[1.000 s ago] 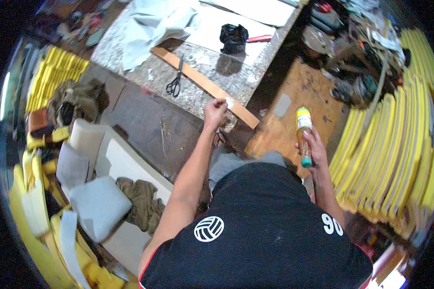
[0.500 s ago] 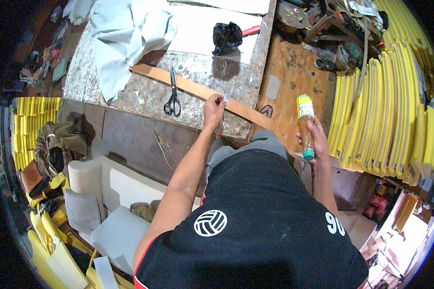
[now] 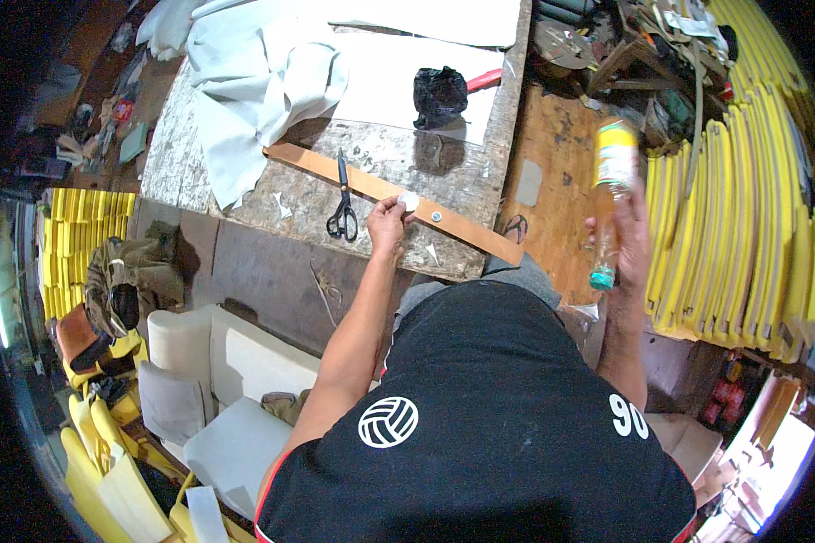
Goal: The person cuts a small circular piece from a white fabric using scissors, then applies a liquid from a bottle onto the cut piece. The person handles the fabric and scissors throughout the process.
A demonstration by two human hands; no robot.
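Observation:
Pinched in the fingers of my left hand [image 3: 388, 226] is a small white round piece [image 3: 408, 201], held over the long tan strip [image 3: 353, 178] that crosses the worktable. A little round piece with a blue-grey middle [image 3: 436, 216] lies on the strip to its right. Black-handled scissors [image 3: 342, 204] rest across the strip, left of that hand. My right hand [image 3: 631, 237], off to the right of the table, is wrapped round a clear plastic bottle [image 3: 606, 217] with a yellow-and-white label and a green lower end. Motion blurs the bottle somewhat.
Pale fabric [image 3: 235, 118] is heaped on the worn table [image 3: 312, 208]. Farther back lie a crumpled black bag [image 3: 440, 98] and a red object [image 3: 485, 80] on white sheet material. Yellow-edged padded pieces [image 3: 733, 217] are stacked at right. A pale sofa [image 3: 249, 348] stands at lower left.
The bottle and my right hand have moved right and slightly up. My left hand has shifted left and down on the strip, and the white round piece and the piece on the strip now show.

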